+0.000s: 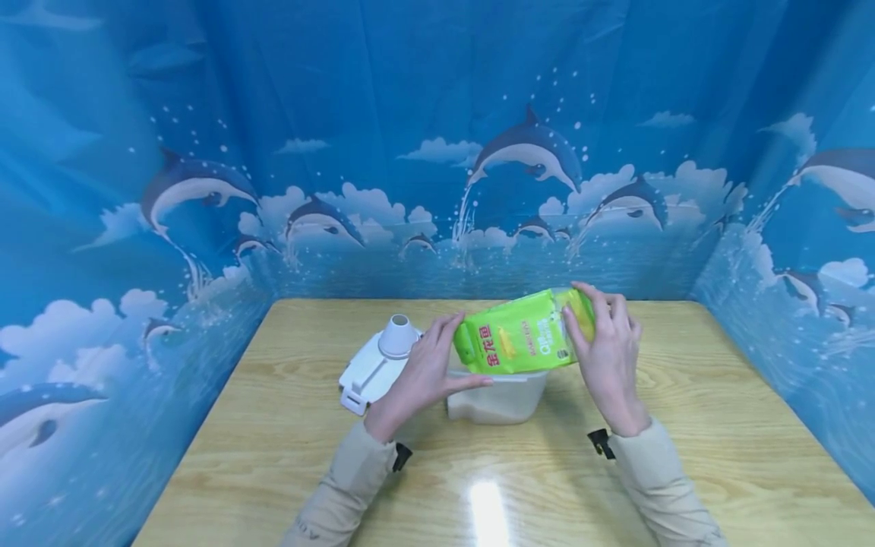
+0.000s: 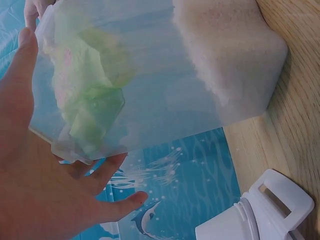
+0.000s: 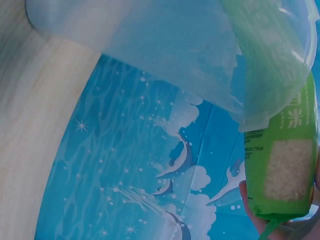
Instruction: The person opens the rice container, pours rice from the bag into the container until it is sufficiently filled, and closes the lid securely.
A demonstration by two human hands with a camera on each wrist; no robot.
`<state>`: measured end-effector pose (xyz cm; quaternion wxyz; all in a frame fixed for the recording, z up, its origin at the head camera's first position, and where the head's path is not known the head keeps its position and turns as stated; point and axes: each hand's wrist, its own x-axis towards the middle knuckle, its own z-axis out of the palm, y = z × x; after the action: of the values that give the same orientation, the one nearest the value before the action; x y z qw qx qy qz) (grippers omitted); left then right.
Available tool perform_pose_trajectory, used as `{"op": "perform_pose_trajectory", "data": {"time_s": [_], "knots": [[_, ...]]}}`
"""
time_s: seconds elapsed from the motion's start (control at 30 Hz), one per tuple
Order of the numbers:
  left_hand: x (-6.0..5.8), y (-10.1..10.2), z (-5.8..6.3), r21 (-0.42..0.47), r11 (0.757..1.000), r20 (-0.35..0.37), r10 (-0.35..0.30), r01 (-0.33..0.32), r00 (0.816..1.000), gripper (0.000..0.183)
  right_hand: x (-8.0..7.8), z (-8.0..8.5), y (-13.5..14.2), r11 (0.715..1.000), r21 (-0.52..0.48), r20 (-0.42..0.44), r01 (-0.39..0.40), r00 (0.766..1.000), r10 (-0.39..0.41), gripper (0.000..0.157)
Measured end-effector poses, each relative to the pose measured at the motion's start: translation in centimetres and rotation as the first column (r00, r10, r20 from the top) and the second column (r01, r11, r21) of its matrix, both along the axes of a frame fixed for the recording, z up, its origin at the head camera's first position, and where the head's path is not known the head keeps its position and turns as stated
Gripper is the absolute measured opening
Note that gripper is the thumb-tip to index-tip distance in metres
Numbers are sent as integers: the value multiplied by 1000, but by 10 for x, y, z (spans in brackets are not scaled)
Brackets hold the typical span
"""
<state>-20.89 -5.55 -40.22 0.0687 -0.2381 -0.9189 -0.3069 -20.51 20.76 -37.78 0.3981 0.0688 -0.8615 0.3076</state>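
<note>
Two hands are working above one wooden surface (image 1: 690, 395). The right hand (image 1: 608, 353) is gripping the outer end of one green bag (image 1: 513, 334), which is tilting, its other end reaching into the mouth of one translucent container (image 1: 497, 401). The left hand (image 1: 424, 368) is spreading nearly straight fingers at the container's rim. Pale grains (image 2: 225, 55) are filling the container's lower part. One white lid (image 1: 376, 372), bearing one cone (image 1: 399, 336), is lying to the left.

Green bag (image 1: 516, 334) tilted over tub (image 1: 499, 403) — hands (image 1: 424, 371) (image 1: 608, 349) at bag's ends, white lid (image 1: 376, 371) w/ cone (image 1: 399, 338), wood tbl (image 1: 246, 471)
</note>
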Motion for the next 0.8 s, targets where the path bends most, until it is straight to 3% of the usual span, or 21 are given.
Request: {"op": "perform_pose_trajectory", "data": {"time_s": [0.43, 0.63, 0.8], "knots": [[0, 0, -1, 12, 1000, 5, -4, 4, 1000, 112, 0, 3, -2, 993, 119, -77, 11, 997, -2, 41], [-1, 0, -1, 19, 1000, 5, -8, 8, 1000, 111, -2, 3, 1, 974, 222, -154, 45, 988, -11, 40], [0, 0, -1, 17, 1000, 17, -6, 6, 1000, 111, -2, 4, 2, 961, 271, -159, 61, 987, -18, 42]]}}
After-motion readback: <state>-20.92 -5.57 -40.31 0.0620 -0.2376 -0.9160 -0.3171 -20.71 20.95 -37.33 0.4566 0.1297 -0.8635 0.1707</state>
